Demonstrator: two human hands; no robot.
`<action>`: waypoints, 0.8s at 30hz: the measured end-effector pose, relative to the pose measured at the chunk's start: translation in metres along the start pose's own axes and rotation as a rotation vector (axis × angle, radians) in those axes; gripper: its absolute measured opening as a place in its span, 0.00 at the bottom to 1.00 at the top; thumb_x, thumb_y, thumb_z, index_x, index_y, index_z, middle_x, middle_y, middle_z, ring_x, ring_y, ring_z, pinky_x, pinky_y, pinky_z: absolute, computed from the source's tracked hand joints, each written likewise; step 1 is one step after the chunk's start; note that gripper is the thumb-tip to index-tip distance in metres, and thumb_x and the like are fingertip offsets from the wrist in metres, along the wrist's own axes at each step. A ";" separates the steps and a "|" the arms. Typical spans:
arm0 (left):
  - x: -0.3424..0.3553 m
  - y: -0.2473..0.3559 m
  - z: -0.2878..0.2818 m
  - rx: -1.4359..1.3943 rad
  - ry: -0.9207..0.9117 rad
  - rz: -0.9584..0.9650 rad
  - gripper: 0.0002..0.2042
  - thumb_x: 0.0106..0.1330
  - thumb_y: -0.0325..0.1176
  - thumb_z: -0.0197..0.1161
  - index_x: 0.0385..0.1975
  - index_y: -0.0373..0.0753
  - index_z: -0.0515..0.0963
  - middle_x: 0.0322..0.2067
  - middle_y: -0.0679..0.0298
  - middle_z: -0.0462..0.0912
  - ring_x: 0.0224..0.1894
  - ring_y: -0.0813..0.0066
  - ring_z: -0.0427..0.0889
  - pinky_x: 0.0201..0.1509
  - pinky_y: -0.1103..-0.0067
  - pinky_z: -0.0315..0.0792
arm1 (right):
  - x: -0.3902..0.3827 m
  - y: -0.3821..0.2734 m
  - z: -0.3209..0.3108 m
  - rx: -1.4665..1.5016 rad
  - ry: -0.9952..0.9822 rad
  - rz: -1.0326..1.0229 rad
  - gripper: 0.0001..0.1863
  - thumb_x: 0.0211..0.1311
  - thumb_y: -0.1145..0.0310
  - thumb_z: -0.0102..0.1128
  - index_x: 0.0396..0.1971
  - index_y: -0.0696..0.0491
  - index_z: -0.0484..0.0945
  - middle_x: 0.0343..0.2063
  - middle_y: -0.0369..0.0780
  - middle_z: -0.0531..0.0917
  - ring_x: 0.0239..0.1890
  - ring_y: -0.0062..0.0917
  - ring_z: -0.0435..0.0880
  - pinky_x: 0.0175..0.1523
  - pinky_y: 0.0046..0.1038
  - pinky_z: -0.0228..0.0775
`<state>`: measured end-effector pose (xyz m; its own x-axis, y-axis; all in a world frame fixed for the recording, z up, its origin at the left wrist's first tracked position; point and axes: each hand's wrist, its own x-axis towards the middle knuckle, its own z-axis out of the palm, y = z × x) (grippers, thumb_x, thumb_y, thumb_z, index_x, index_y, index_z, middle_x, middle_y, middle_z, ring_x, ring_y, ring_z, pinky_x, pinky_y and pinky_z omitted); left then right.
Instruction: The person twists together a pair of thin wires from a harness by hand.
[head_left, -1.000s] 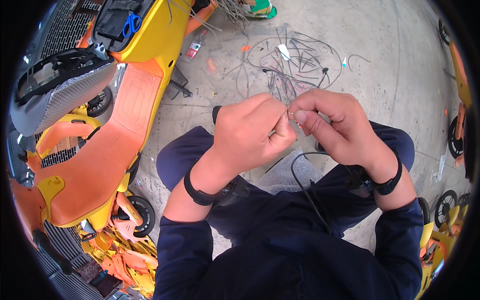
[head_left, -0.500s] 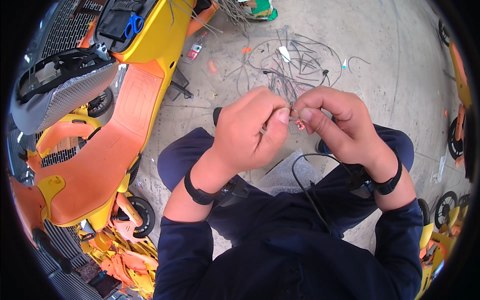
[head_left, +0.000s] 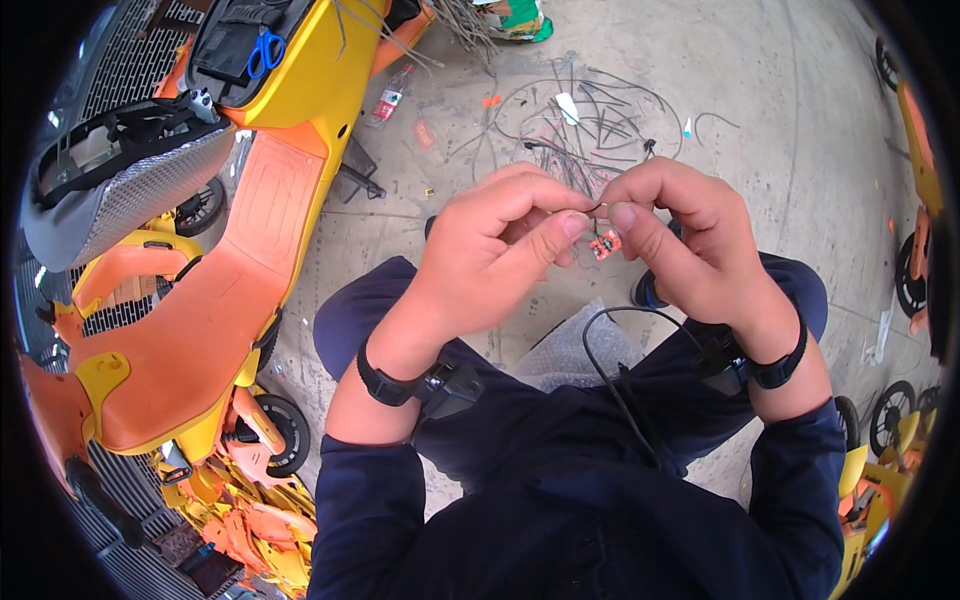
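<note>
1 small plastic bottle with a red label [head_left: 386, 103] lies on the concrete beside the yellow scooter [head_left: 300, 90].

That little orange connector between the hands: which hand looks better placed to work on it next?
Probably the right hand: its thumb tip sits against the orange connector. The left hand pinches the thin wire just above.

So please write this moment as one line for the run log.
left hand: pinches thin wire | right hand: pinches small orange connector | hands: close together above lap | floor: loose wires | left side: orange-yellow scooter
</note>
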<state>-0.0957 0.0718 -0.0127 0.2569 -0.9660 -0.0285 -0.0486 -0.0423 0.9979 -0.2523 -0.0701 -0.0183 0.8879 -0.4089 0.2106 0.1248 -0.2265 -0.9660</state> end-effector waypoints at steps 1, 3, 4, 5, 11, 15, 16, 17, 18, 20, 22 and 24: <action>0.001 0.001 -0.002 0.070 0.018 0.054 0.08 0.65 0.25 0.60 0.42 0.32 0.79 0.37 0.61 0.78 0.28 0.81 0.79 0.29 0.87 0.71 | -0.001 -0.002 -0.001 0.069 -0.018 0.063 0.04 0.63 0.76 0.55 0.34 0.58 0.78 0.20 0.33 0.77 0.23 0.13 0.74 0.29 0.18 0.65; 0.000 0.004 -0.005 0.185 0.058 0.135 0.07 0.62 0.23 0.62 0.40 0.34 0.80 0.35 0.62 0.78 0.28 0.81 0.78 0.29 0.86 0.70 | 0.002 -0.008 -0.005 0.140 -0.039 0.125 0.04 0.63 0.75 0.55 0.33 0.58 0.78 0.20 0.32 0.77 0.23 0.12 0.73 0.29 0.17 0.64; 0.001 0.005 -0.006 0.299 0.098 0.215 0.07 0.60 0.22 0.64 0.37 0.35 0.82 0.34 0.62 0.79 0.28 0.80 0.78 0.29 0.85 0.70 | 0.004 -0.014 -0.008 0.286 -0.106 0.247 0.05 0.64 0.74 0.55 0.33 0.58 0.78 0.20 0.31 0.76 0.23 0.11 0.72 0.29 0.17 0.63; 0.002 0.006 -0.006 0.297 0.096 0.217 0.07 0.60 0.22 0.64 0.37 0.35 0.82 0.34 0.62 0.79 0.28 0.80 0.78 0.29 0.85 0.70 | 0.005 -0.017 -0.010 0.429 -0.171 0.370 0.05 0.65 0.73 0.54 0.33 0.57 0.79 0.20 0.30 0.76 0.23 0.11 0.71 0.29 0.16 0.62; 0.002 0.012 -0.005 0.603 0.133 0.557 0.12 0.50 0.18 0.67 0.36 0.37 0.83 0.29 0.61 0.78 0.29 0.73 0.77 0.29 0.81 0.69 | 0.004 -0.013 -0.011 0.487 -0.272 0.470 0.06 0.65 0.73 0.53 0.33 0.57 0.80 0.19 0.28 0.75 0.22 0.08 0.67 0.27 0.15 0.58; -0.004 0.013 0.000 0.751 0.250 0.647 0.13 0.49 0.17 0.67 0.36 0.37 0.83 0.29 0.61 0.78 0.27 0.75 0.76 0.28 0.83 0.69 | 0.004 -0.015 -0.011 0.473 -0.225 0.468 0.06 0.65 0.73 0.55 0.32 0.57 0.80 0.20 0.27 0.74 0.22 0.07 0.66 0.27 0.15 0.56; -0.006 0.012 0.001 0.773 0.273 0.661 0.13 0.49 0.17 0.67 0.36 0.37 0.83 0.30 0.62 0.78 0.27 0.76 0.76 0.28 0.83 0.68 | 0.003 -0.016 -0.008 0.464 -0.163 0.441 0.06 0.64 0.74 0.55 0.32 0.58 0.80 0.20 0.27 0.74 0.22 0.08 0.65 0.26 0.15 0.57; -0.006 0.014 0.002 0.772 0.272 0.663 0.13 0.49 0.17 0.67 0.36 0.37 0.83 0.30 0.62 0.78 0.27 0.76 0.76 0.28 0.83 0.68 | 0.001 -0.017 -0.006 0.458 -0.129 0.426 0.05 0.64 0.74 0.55 0.32 0.58 0.80 0.20 0.27 0.74 0.22 0.08 0.65 0.26 0.15 0.57; -0.005 0.015 0.004 0.729 0.299 0.654 0.14 0.49 0.17 0.67 0.36 0.37 0.83 0.29 0.62 0.78 0.27 0.74 0.77 0.27 0.82 0.70 | -0.001 -0.017 -0.004 0.451 -0.096 0.411 0.05 0.64 0.74 0.56 0.32 0.58 0.80 0.20 0.27 0.73 0.22 0.08 0.65 0.26 0.16 0.57; -0.006 0.017 0.005 0.686 0.324 0.645 0.14 0.48 0.17 0.67 0.36 0.38 0.83 0.29 0.62 0.79 0.26 0.72 0.77 0.26 0.81 0.71 | -0.004 -0.008 0.002 0.261 -0.018 0.073 0.05 0.64 0.74 0.56 0.32 0.58 0.79 0.21 0.28 0.74 0.22 0.09 0.66 0.26 0.16 0.58; -0.007 0.018 0.005 0.567 0.327 0.587 0.13 0.49 0.17 0.67 0.36 0.37 0.83 0.29 0.61 0.79 0.27 0.73 0.77 0.26 0.82 0.71 | -0.003 -0.006 0.002 0.206 -0.023 0.005 0.04 0.64 0.74 0.56 0.32 0.57 0.79 0.21 0.30 0.75 0.22 0.10 0.67 0.27 0.17 0.60; -0.007 0.016 0.005 0.534 0.324 0.572 0.12 0.50 0.17 0.67 0.36 0.37 0.83 0.29 0.61 0.79 0.27 0.74 0.77 0.27 0.83 0.71 | -0.002 -0.006 0.003 0.154 -0.031 -0.063 0.04 0.63 0.74 0.57 0.33 0.57 0.79 0.20 0.32 0.76 0.21 0.12 0.69 0.27 0.18 0.61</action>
<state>-0.1029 0.0768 0.0030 0.3137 -0.7582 0.5716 -0.6839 0.2371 0.6899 -0.2539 -0.0653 -0.0136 0.8890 -0.3706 0.2689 0.2446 -0.1121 -0.9631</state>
